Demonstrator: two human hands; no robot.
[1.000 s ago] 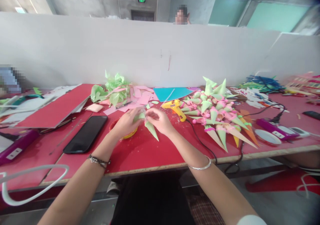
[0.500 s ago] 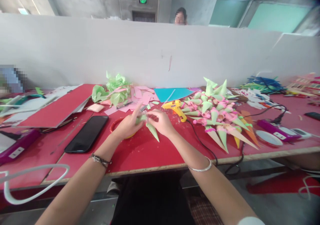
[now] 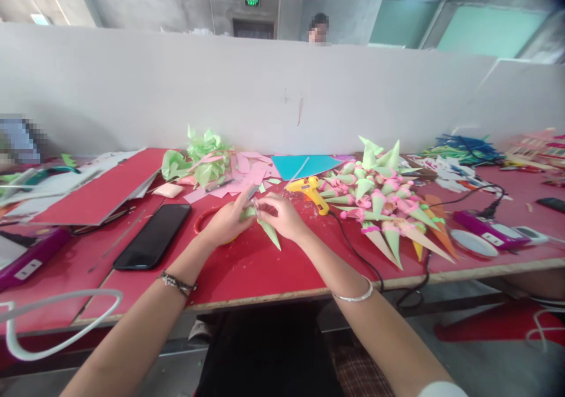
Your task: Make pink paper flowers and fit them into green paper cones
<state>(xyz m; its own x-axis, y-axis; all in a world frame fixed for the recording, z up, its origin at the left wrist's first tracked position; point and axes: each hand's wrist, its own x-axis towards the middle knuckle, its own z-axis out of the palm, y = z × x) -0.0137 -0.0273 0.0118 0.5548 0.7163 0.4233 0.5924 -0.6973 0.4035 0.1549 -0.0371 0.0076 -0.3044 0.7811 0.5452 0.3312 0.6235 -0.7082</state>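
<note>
Both my hands meet above the red table. My left hand point(image 3: 229, 220) is closed on a pale green paper cone point(image 3: 269, 234), whose tip points down toward me. My right hand point(image 3: 282, 213) pinches at the cone's upper end, fingertips against my left fingers; whatever small piece lies between them is too small to make out. Partly hidden under my left hand is a roll of tape point(image 3: 203, 218) with a red rim. A yellow glue gun point(image 3: 311, 192) lies to the right of my hands, beside a pile of green and pink paper cones point(image 3: 382, 200).
A black phone point(image 3: 153, 236) lies at left, near red card point(image 3: 106, 185). Crumpled green paper point(image 3: 207, 156), pink scraps point(image 3: 247, 167) and a blue sheet point(image 3: 304, 166) lie at the back. Purple power strips point(image 3: 489, 230) sit at both sides. A person point(image 3: 318, 29) is behind the white partition point(image 3: 265, 91).
My fingers have shifted slightly at the cone's upper end, with the left fingers lowered a little. The cone stays in nearly the same place.
</note>
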